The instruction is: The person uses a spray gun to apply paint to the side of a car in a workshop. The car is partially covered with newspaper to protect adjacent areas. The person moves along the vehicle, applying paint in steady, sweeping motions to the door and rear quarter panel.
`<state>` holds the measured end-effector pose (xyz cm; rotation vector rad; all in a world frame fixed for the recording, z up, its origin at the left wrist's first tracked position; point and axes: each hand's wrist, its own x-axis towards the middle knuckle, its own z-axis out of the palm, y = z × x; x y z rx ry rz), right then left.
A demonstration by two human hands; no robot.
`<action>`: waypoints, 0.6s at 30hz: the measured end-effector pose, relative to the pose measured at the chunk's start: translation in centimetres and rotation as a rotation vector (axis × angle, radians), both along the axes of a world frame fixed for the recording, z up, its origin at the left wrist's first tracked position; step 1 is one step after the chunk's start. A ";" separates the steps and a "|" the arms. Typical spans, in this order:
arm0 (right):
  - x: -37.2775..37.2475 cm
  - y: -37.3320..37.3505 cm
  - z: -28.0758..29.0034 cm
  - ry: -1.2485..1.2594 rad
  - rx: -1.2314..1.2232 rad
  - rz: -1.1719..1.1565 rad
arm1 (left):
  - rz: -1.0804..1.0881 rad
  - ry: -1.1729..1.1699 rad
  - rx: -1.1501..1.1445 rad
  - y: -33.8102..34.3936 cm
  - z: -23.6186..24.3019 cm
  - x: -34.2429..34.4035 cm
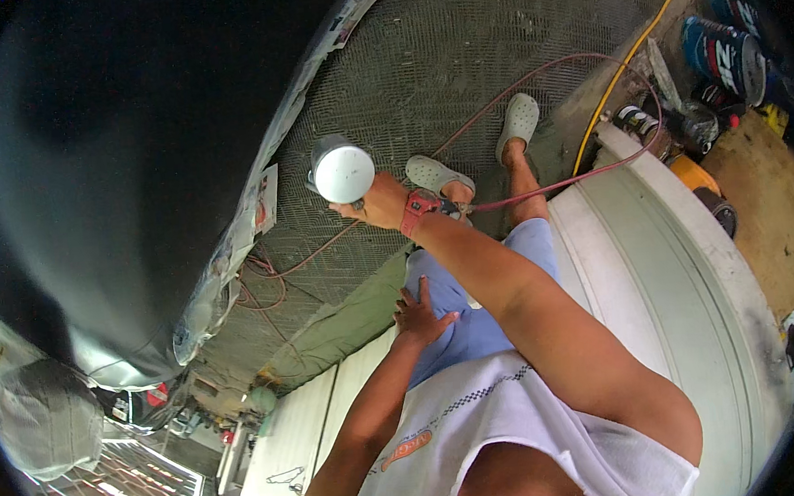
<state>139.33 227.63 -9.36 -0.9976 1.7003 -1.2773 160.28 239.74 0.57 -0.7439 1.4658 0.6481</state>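
Observation:
My right hand [377,203], with a red watch on the wrist, grips a spray gun [342,173] topped by a round white-lidded cup; its trigger and body are mostly hidden by the cup and fingers. A dull red hose [564,179] runs from beside that wrist across the floor. My left hand [424,313] rests open, fingers spread, on the thigh of my blue shorts [459,327]. Left of the gun is a large glossy dark panel [128,148], its edge lined with plastic sheeting and paper [263,203].
Gridded dark floor [437,40] carries a yellow hose [609,91] and my clogged feet [518,122]. Blue cans [718,59], jars and a tan board [757,201] line the right. Pale panels [672,301] lie beside my legs. A hexagon-patterned lit area [118,494] shows at lower left.

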 end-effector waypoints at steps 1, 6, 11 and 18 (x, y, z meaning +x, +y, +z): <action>-1.2 0.0 -0.3 -0.029 -0.010 -0.031 | 0.001 0.006 0.008 -0.2 -0.3 -0.2; -10.1 1.1 -1.1 0.185 -0.066 -0.330 | -0.062 -0.047 0.041 -0.4 -1.8 -1.8; -19.8 4.0 -2.5 0.461 0.049 -0.599 | -0.104 -0.095 0.069 0.0 -2.1 -2.8; -21.4 4.2 -0.9 0.463 -0.063 -0.624 | -0.029 -0.065 0.091 0.6 -1.7 -3.1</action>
